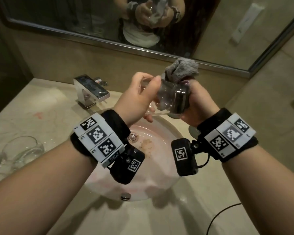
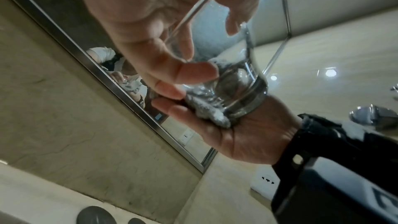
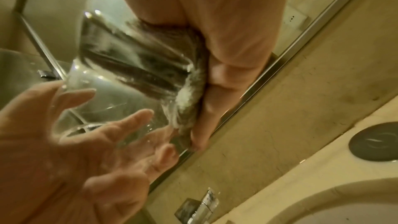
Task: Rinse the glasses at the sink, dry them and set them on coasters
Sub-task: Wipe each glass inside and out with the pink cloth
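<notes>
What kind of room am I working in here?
Most likely a bathroom, perhaps a hotel's: a round basin set in a stone counter, a square chrome tap, and a framed wall mirror right behind it.

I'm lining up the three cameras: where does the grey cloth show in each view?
Head: grey cloth upper centre, bunched above the glass.
Left wrist: centre, under the glass base, in the right hand.
Right wrist: centre, wrapped against the glass.
Shared landmark: the faucet.
</notes>
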`<control>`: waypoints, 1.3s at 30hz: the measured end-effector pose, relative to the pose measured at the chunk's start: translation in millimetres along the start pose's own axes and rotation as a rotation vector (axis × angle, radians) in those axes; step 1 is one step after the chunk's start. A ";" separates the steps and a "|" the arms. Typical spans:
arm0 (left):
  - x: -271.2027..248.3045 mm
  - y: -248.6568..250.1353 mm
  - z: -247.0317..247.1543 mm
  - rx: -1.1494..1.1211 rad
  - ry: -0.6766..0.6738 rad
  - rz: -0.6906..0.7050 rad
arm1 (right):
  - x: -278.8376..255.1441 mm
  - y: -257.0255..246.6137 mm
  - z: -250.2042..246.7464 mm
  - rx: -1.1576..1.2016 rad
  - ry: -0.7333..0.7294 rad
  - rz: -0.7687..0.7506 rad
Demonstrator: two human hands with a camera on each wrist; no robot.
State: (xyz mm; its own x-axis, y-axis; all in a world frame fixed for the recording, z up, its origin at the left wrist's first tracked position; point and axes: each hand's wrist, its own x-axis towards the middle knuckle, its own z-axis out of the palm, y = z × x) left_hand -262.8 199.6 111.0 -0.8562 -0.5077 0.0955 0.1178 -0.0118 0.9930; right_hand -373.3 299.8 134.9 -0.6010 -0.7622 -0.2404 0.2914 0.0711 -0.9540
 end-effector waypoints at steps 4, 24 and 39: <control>-1.3 -3.7 -4.6 0.257 0.061 0.139 | -9.4 9.5 -5.4 -0.004 -0.019 0.176; -3.4 -28.9 -14.9 -0.087 0.098 -0.206 | 3.1 29.1 13.1 -0.239 0.046 -0.022; 8.2 -37.3 -40.6 0.848 0.129 0.469 | -17.4 22.1 21.9 0.348 -0.041 0.289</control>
State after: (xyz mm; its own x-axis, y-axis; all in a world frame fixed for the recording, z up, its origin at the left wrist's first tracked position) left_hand -253.9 160.8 71.9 -0.7471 -0.3937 0.5356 -0.0116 0.8133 0.5817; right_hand -340.1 300.5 121.9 -0.4303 -0.7680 -0.4743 0.6799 0.0698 -0.7299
